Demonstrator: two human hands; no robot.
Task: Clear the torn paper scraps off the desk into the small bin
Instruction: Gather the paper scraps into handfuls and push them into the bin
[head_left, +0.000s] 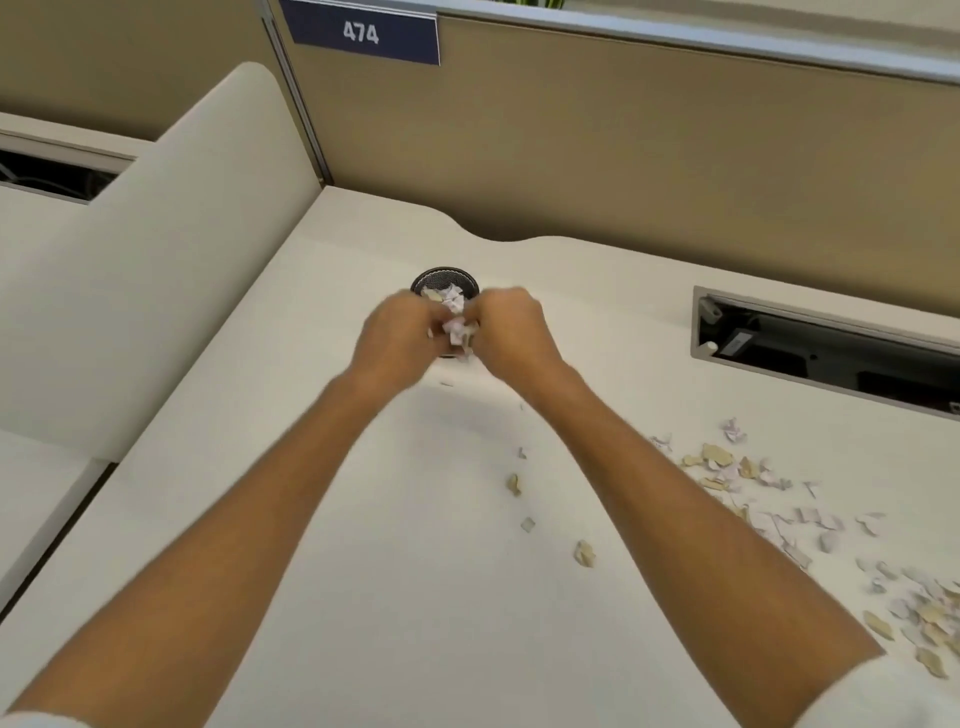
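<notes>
A small black mesh bin (444, 276) stands on the white desk (363, 571), with paper scraps inside it. My left hand (395, 332) and my right hand (511, 327) are pressed together just in front of the bin, both closed around a bunch of white and tan paper scraps (457, 330). A few bits hang out between my hands. Many more torn scraps (769, 499) lie scattered over the right part of the desk, and single ones (514, 484) lie between my forearms.
A cable tray opening (831, 358) is cut into the desk at the back right. A cream divider panel (171, 249) rises on the left, a tan partition (623, 156) behind. A blue sign reads 474 (361, 34).
</notes>
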